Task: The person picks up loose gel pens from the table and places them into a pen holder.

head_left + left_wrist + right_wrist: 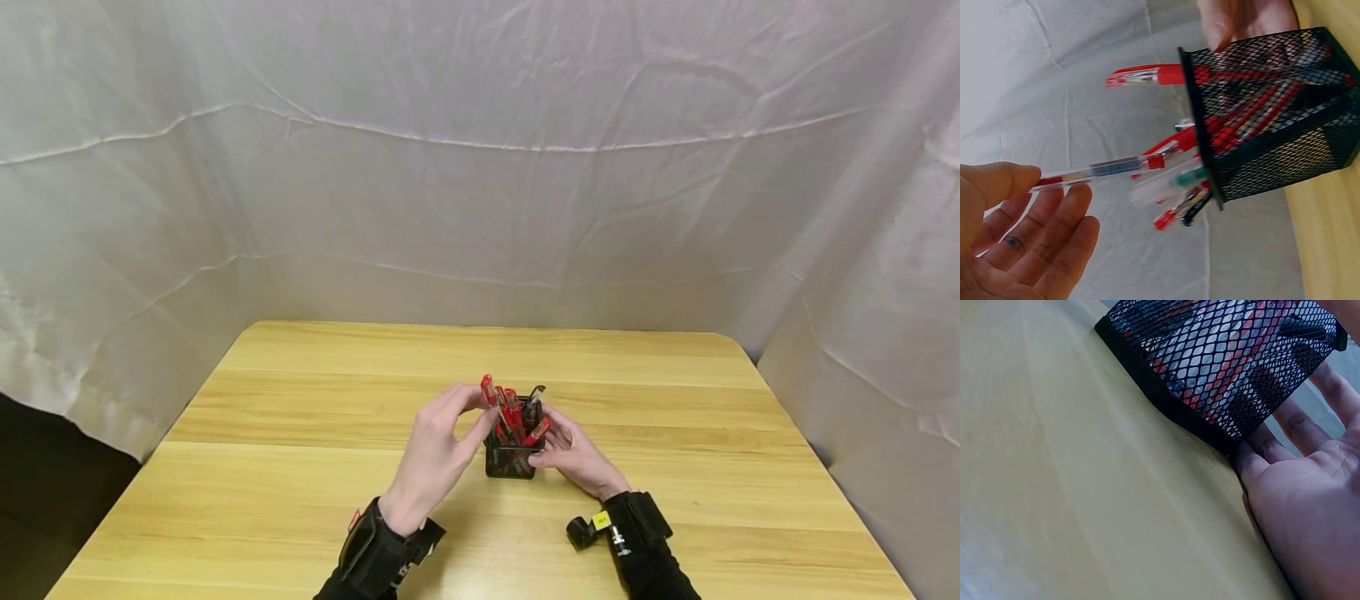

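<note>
A black mesh pen holder point(510, 463) stands on the table, filled with red-capped pens point(514, 410) and a dark one point(534, 395). My left hand point(433, 454) is at the holder's left, above its rim. Between thumb and fingertips it pinches a clear-barrelled gel pen point(1113, 167) with red parts, whose far end overlaps the other pens in the left wrist view. With my right hand point(576, 460) I hold the holder's right side, the thumb at the front near the rim and the fingers around behind. Through the mesh wall point(1210, 369), more pens show in the right wrist view.
The wooden table point(300, 467) extends around the holder on all sides. Pale grey cloth point(480, 208) hangs behind it and along both sides. Black wrist straps with small cameras point(582, 532) sit on both forearms.
</note>
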Demonstrator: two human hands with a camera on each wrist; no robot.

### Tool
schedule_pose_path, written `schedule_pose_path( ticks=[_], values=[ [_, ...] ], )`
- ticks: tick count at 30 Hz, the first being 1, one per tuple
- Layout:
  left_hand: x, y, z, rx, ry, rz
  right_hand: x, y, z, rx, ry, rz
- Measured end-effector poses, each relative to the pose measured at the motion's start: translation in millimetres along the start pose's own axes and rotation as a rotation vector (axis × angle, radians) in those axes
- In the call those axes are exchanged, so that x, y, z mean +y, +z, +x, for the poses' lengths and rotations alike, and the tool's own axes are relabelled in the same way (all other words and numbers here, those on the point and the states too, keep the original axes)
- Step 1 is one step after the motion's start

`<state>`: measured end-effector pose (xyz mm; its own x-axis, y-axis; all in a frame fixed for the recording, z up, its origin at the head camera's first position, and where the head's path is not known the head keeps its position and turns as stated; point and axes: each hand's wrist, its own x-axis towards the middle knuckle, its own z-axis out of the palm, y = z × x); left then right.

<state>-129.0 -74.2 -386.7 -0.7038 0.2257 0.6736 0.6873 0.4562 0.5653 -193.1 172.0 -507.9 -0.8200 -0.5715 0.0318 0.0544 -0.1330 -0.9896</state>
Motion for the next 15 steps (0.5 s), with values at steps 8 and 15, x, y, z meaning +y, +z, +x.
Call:
schedule_pose_path(
  ticks=[8, 15],
  values=[
    [-7.8, 9.0, -2.3, -0.073, -0.031, 0.021, 1.4, 0.5, 1.0, -0.018, -0.042, 0.028],
    [-11.4, 12.3, -4.8, -0.179, -0.092, 0.116, 1.7, 0.6, 1.0, -0.014, -0.042, 0.024]
  ],
)
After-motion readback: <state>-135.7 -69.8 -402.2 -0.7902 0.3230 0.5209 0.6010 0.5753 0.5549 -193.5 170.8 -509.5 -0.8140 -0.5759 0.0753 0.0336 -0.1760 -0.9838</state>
